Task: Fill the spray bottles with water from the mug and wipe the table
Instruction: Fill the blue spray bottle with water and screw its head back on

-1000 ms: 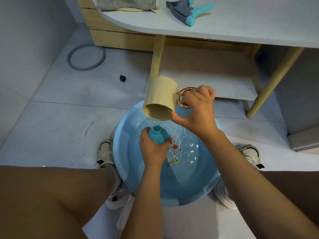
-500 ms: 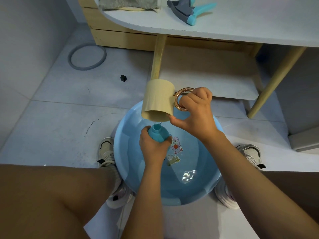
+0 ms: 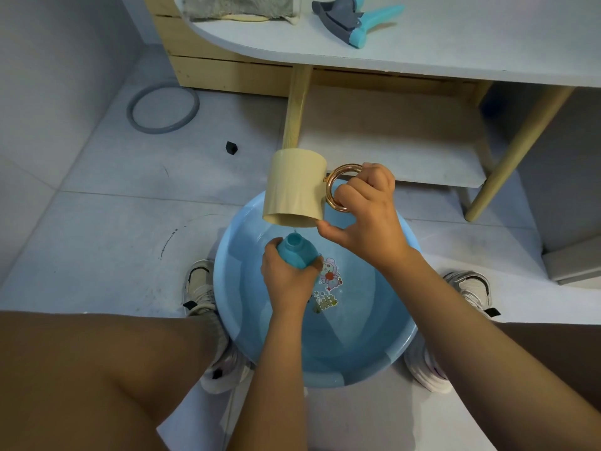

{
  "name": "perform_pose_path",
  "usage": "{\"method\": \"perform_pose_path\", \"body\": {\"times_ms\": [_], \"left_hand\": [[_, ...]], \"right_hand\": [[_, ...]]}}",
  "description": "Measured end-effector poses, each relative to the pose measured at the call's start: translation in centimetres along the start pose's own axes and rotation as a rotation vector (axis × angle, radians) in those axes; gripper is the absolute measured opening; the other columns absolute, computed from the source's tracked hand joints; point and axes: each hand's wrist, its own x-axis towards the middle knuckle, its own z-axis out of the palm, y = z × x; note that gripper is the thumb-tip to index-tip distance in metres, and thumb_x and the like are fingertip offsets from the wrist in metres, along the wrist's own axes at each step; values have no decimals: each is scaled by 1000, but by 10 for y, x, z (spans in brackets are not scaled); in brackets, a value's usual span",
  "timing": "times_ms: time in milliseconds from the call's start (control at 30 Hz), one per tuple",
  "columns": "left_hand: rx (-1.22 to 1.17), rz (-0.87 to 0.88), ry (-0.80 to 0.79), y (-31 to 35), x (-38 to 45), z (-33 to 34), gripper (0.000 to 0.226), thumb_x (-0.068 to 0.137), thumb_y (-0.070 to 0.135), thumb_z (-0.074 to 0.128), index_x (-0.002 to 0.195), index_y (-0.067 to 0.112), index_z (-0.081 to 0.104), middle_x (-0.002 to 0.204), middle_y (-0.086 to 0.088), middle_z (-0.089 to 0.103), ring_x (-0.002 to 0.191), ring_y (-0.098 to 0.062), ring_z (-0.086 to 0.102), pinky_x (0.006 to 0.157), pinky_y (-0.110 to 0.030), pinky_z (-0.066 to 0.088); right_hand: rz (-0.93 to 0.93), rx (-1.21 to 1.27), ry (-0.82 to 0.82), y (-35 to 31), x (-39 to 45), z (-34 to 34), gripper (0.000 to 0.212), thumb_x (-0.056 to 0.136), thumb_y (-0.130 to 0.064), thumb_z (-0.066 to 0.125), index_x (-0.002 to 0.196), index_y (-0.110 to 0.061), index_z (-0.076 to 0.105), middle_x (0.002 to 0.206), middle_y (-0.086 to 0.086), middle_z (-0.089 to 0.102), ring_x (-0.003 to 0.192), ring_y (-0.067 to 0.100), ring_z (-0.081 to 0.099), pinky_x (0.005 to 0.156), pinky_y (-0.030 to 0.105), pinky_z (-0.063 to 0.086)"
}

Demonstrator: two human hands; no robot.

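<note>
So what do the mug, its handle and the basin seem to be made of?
Mug: matte beige, probably ceramic, though the look leaves it open. Handle: shiny gold ring, likely metal or metallic coating. Basin: glossy light blue plastic, with a cartoon print inside.

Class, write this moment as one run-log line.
left hand: holds teal spray bottle over blue basin | right hand: tips beige mug above bottle mouth | spray head: on table

1. Pale grey floor tiles (image 3: 107,229) spread left of the hands, scuffed with a dark mark.
2. Beyond the hands stands a grey-topped table (image 3: 455,43) on light wooden legs (image 3: 296,105), with a low shelf (image 3: 396,148) beneath.
3. A grey ring (image 3: 162,109) and a small black cube (image 3: 231,147) lie far left on the floor.
</note>
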Motion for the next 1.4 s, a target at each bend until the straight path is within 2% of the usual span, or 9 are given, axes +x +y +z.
{"method": "perform_pose_path", "body": {"times_ms": [167,300,433,533,633,733,933,1100,1400], "left_hand": [[-7,1,-5,1,-1,1,73,60,29,87,120,21,46,116,2,55,106,-18,54,90,-36,51],[-24,-5,3,0,-1,0,73,57,29,88,118,22,47,114,2,56,104,-19,56,88,-38,52],[-61,0,-5,4,-4,-3,68,56,25,87,111,27,47,109,6,58,99,-15,58,85,-32,51],[-90,12,-17,11,-4,-7,66,57,21,87,108,30,45,107,7,57,96,-13,58,84,-30,51],[-78,26,-35,21,-4,-14,65,57,20,86,105,32,44,105,7,58,95,-14,58,84,-33,51],[-73,44,-69,35,-5,-25,63,60,19,85,105,34,43,101,11,57,93,-12,58,80,-29,49],[-99,115,-175,87,-20,-58,64,62,22,85,112,35,46,104,13,58,94,-8,58,78,-28,49],[-46,269,-226,151,-36,-90,60,60,17,86,105,34,51,93,19,58,85,1,57,66,-17,44],[-55,364,-309,273,-46,-114,55,63,15,86,109,19,58,99,6,65,82,-4,61,67,-22,50]], "right_hand": [[2,-9,-11,0,0,-1,31,71,-31,72,68,-4,57,67,5,56,80,20,40,102,26,24],[110,-9,12,-1,1,-4,37,70,-37,72,64,-5,53,64,0,52,78,19,38,85,28,27],[515,-86,-54,1,-2,-6,41,71,-53,65,62,-16,48,62,-12,44,72,16,37,72,25,18],[953,-108,-300,14,-1,-13,49,77,-57,64,58,-18,40,59,-2,47,70,25,43,69,31,27],[1195,51,-401,29,0,-25,53,77,-62,60,58,-14,47,62,4,58,67,28,55,60,32,37],[1226,110,-460,30,5,-37,56,78,-63,58,53,-14,46,63,4,60,63,24,54,56,30,36],[1183,212,-444,8,46,-87,58,87,-45,57,46,-15,31,46,-1,31,49,16,31,48,30,23],[1203,391,-389,1,80,-135,36,83,-43,63,66,-12,57,70,4,56,73,21,52,64,29,36],[1184,535,-282,7,148,-215,32,89,-27,59,61,-14,53,57,-1,49,52,12,40,49,21,33]]}}
